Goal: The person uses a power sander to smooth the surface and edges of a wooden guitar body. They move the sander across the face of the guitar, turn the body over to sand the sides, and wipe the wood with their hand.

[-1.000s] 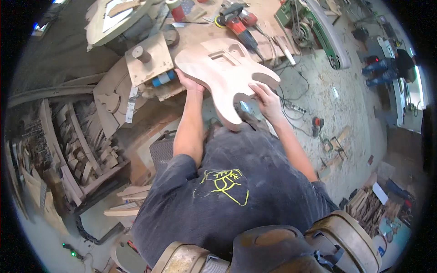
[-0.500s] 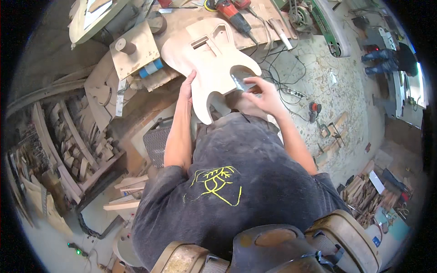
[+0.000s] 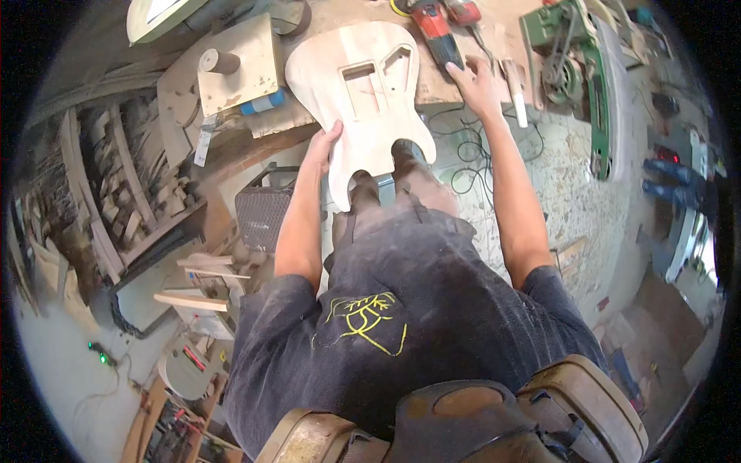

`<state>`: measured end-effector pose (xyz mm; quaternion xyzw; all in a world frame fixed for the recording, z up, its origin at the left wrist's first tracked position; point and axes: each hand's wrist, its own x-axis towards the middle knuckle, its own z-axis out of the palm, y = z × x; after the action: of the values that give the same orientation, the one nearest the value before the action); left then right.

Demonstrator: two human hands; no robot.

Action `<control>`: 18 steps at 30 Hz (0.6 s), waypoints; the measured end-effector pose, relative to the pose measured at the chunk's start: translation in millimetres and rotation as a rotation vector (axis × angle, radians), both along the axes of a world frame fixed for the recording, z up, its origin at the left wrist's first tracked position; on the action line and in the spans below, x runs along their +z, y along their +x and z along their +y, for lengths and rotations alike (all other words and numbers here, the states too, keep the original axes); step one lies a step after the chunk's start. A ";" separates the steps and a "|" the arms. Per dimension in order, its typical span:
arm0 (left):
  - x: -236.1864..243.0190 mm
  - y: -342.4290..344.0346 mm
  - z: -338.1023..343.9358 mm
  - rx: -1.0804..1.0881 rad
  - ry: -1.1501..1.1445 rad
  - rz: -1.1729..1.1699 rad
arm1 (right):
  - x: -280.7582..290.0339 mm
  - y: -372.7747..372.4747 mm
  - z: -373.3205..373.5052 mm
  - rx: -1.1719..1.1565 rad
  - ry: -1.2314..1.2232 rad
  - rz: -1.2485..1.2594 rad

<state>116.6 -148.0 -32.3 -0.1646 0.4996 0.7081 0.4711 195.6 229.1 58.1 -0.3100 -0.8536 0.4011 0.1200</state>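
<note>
My left hand (image 3: pixel 326 145) holds the left edge of a pale, unfinished wooden guitar body (image 3: pixel 328 73) with routed cavities and two cutaways. The body slants from the workbench (image 3: pixel 448 92) down over my legs. My right hand (image 3: pixel 479 91) is off the body, fingers apart, at the dark end of a red-and-black power tool (image 3: pixel 428 27); whether it touches the tool is unclear. A white cylinder on a wooden handle (image 3: pixel 515 96) lies just right of that hand.
A board with a wooden spindle (image 3: pixel 239 81) is left of the body. A green belt machine (image 3: pixel 598 131) stands right. Cables (image 3: pixel 471 177) lie on the floor. A rack of offcuts (image 3: pixel 139 201) is left; a person in jeans (image 3: pixel 671 181) is far right.
My right hand has left the guitar body and moved up and right to the power tool. The body has turned more upright; my left hand still holds it.
</note>
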 end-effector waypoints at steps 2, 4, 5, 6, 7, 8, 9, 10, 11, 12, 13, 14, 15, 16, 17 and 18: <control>-0.9 7.7 2.2 -0.027 -0.413 0.239 | -11.6 -44.8 9.0 0.143 0.091 -0.054; 0.4 14.4 9.4 -0.045 -0.613 0.457 | -17.7 -82.9 8.2 0.206 0.116 -0.023; 8.6 17.5 18.0 -0.080 -0.797 0.507 | -21.1 -97.9 10.1 0.184 0.140 -0.123; 17.2 20.4 26.5 -0.118 -0.979 0.554 | -23.5 -110.3 12.3 0.160 0.167 -0.223; 29.4 20.0 41.5 -0.140 -1.032 0.516 | -33.1 -118.7 25.8 0.156 0.127 -0.229; 29.4 20.5 40.6 -0.130 -1.040 0.513 | -36.2 -131.2 29.3 0.167 0.123 -0.224; 28.9 20.6 40.3 -0.117 -1.035 0.520 | -38.8 -140.9 33.0 0.164 0.093 -0.288; 32.3 23.9 42.1 -0.101 -1.032 0.518 | -39.1 -146.4 32.7 0.168 0.062 -0.358; 35.2 27.1 44.7 -0.096 -1.035 0.508 | -38.4 -149.3 35.0 0.178 0.062 -0.363; 37.6 29.7 47.8 -0.068 -1.015 0.515 | -37.0 -150.7 40.2 0.190 0.047 -0.384; 42.1 30.7 50.4 -0.031 -0.998 0.520 | -33.8 -153.8 41.9 0.211 0.032 -0.400; 44.5 28.9 55.5 -0.025 -1.000 0.512 | -30.2 -149.9 46.9 0.220 0.033 -0.404; 45.2 24.7 62.7 -0.045 -0.998 0.545 | -25.7 -139.8 55.5 0.200 0.021 -0.383; 45.8 23.1 65.6 -0.064 -1.000 0.574 | -18.5 -127.2 55.9 0.183 0.006 -0.363; 45.3 21.1 63.4 -0.048 -1.020 0.551 | 1.5 -119.3 43.2 0.172 0.015 -0.396; 46.4 13.3 74.8 -0.083 -1.010 0.559 | 5.3 -103.5 45.8 0.170 0.019 -0.403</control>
<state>129.9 -73.2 14.1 -0.1562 0.8870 0.3795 0.2116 92.2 275.0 63.4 -0.3098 -0.8871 0.3315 -0.0845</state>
